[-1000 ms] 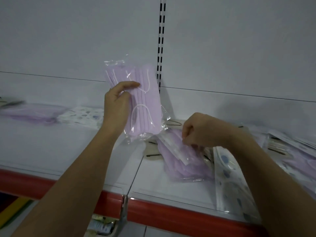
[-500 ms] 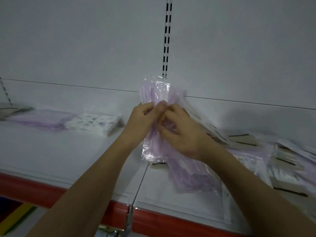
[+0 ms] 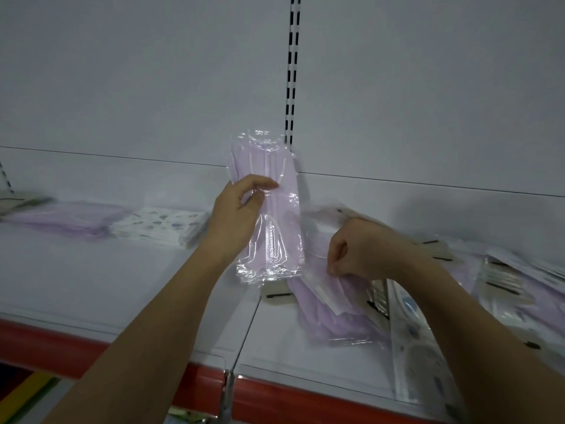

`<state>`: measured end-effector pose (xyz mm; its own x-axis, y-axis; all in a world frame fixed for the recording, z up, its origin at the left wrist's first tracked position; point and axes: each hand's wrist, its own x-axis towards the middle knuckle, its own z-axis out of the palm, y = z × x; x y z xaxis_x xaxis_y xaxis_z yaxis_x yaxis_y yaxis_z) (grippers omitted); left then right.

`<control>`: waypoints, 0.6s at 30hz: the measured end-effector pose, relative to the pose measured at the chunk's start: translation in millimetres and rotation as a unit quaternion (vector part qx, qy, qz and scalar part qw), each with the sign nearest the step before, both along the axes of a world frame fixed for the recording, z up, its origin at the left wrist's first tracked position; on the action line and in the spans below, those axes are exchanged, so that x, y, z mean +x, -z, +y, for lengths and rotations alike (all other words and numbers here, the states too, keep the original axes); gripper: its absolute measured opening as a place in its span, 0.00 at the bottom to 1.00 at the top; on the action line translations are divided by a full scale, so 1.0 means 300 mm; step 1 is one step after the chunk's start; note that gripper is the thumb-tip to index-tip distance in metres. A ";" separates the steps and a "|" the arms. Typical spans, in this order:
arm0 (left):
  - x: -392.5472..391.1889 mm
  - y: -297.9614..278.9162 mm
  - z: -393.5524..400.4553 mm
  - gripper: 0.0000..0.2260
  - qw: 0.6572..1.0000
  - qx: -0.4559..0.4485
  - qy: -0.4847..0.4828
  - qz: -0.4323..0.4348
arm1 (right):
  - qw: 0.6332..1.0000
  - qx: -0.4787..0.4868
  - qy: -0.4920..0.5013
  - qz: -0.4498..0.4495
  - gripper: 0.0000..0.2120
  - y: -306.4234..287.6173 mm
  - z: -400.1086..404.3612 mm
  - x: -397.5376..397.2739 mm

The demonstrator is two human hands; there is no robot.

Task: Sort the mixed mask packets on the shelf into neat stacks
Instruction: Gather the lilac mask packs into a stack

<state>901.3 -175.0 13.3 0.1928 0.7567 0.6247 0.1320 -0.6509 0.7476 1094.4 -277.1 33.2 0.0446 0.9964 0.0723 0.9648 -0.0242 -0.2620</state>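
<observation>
A white back panel (image 3: 122, 87) fills the view, with a thin horizontal seam across it. A slotted upright (image 3: 292, 68) runs down its middle. Below, the white shelf (image 3: 91, 280) has a red front strip (image 3: 46, 344). The light is dim and even. A yellow stripe (image 3: 23, 396) shows bottom left.

Stacks (image 3: 159, 224) lie left on shelf (image 3: 91, 280); heap (image 3: 336, 319) right.
</observation>
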 end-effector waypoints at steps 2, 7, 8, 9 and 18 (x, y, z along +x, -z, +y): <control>0.002 0.009 0.005 0.16 1.000 -0.022 -0.006 -0.002 | 1.000 0.012 0.013 0.007 0.05 -0.008 -0.010 0.009; -0.007 0.003 0.018 0.17 0.998 -0.042 -0.037 -0.018 | 1.000 -0.015 0.014 0.011 0.12 0.003 -0.016 -0.002; -0.003 0.003 0.015 0.17 0.998 -0.043 -0.040 -0.018 | 1.000 -0.010 0.009 0.019 0.09 0.001 -0.016 -0.001; 0.002 0.006 0.012 0.18 0.998 -0.045 -0.041 -0.017 | 1.000 -0.003 0.007 0.028 0.08 -0.003 -0.017 0.007; 0.026 0.014 -0.033 0.19 0.995 -0.083 -0.048 0.014 | 0.873 0.203 0.083 0.436 0.08 -0.119 -0.058 0.091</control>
<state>909.1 -184.9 9.0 0.1303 0.8644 0.4856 0.2098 -0.5027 0.8386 1121.6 -294.7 69.0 0.4006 0.8710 0.2844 0.3854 0.1214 -0.9147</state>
